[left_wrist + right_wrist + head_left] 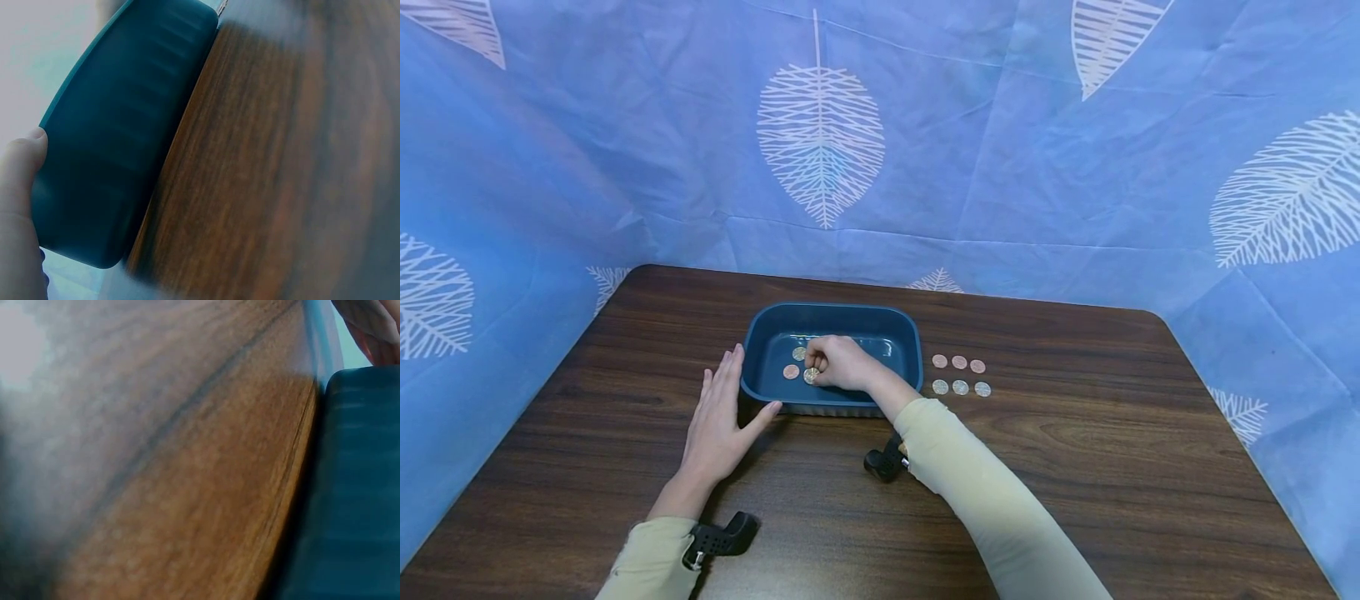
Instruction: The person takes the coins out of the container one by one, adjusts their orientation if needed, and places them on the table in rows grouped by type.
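Note:
A dark blue rectangular tray [880,410] stands on the table in the head view. My left hand [718,425] lies along its left end with straight fingers, the thumb at the near left corner; in the left wrist view the thumb [24,159] touches the tray's rim. Reaching inside over the near wall, my right hand [844,364] has curled fingers and pinches the edge of a gold-coloured coin [810,377]. Beside it in the tray are a copper-coloured coin [791,372] and another gold-coloured coin [800,354]. The right wrist view hides the fingertips, showing mostly table and tray wall.
Right of the tray, two rows lie on the wooden table [1112,433]: copper-coloured coins [958,362] at the back and silvery coins [960,387] in front. Blue cloth [940,167] with white leaf prints hangs around the table's far and side edges.

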Demonstrator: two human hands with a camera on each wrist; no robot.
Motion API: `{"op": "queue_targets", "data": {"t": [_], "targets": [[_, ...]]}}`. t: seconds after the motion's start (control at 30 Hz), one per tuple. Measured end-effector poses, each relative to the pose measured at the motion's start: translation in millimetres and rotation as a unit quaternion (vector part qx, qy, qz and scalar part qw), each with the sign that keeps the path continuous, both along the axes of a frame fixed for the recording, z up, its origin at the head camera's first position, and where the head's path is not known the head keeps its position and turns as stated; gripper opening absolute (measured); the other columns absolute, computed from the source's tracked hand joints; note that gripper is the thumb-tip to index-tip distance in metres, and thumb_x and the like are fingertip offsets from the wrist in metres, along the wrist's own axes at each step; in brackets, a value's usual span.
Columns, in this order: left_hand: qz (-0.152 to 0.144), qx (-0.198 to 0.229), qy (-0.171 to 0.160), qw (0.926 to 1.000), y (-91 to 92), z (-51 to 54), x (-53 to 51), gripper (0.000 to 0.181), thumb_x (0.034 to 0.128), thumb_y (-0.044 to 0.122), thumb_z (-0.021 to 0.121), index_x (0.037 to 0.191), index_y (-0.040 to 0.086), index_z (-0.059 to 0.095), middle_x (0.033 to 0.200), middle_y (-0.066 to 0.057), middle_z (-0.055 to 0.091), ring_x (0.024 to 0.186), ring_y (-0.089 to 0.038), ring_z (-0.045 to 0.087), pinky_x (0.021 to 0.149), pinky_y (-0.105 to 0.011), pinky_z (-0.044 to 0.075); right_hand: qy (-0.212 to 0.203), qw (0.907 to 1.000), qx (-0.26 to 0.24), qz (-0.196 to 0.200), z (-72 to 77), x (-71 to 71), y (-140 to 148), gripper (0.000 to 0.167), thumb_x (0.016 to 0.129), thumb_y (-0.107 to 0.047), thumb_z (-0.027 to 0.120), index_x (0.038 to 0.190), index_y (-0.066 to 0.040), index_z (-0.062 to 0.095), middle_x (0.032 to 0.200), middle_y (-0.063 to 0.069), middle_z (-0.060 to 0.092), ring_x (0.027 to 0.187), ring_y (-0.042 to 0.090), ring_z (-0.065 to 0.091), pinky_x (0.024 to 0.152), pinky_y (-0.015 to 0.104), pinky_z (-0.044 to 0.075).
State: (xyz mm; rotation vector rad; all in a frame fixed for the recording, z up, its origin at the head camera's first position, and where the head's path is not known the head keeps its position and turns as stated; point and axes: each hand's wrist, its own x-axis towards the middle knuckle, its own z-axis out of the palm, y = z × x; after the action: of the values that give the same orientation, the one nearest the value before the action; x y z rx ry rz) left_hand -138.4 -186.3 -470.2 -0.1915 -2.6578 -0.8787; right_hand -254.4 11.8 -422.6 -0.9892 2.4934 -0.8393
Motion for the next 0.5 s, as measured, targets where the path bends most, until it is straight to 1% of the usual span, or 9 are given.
{"op": "queue_targets", "data": {"t": [0.23,0.5], "targets": [[-0.001,0.001,0.004,1.0000,0.9,0.6,0.5,0.089,0.0877,0.049,0.062,0.154,0.011,0.015,0.157,-0.012,0.020,0.144,-0.030,0.016,0.116,-0.045,0.004,-0.014,0.9994,-0.029,0.017,0.8,0.4,2.8,0.012,0.087,0.006,0.061,0.090,-0.006,0.063,0.084,0.003,0.060,0.076,0.014,0.055,0.068,0.022,0.047],[0.000,-0.001,0.003,1.0000,0.7,-0.8,0.4,0.089,0.0881,0.049,0.061,0.154,0.012,0.014,0.157,-0.012,0.020,0.144,-0.031,0.016,0.116,-0.044,0.004,-0.029,0.9982,-0.044,0.028,3.9,1.3,4.5,0.011,0.089,0.004,0.060,0.093,-0.005,0.066,0.086,0.001,0.063,0.079,0.012,0.057,0.072,0.021,0.048]]}}
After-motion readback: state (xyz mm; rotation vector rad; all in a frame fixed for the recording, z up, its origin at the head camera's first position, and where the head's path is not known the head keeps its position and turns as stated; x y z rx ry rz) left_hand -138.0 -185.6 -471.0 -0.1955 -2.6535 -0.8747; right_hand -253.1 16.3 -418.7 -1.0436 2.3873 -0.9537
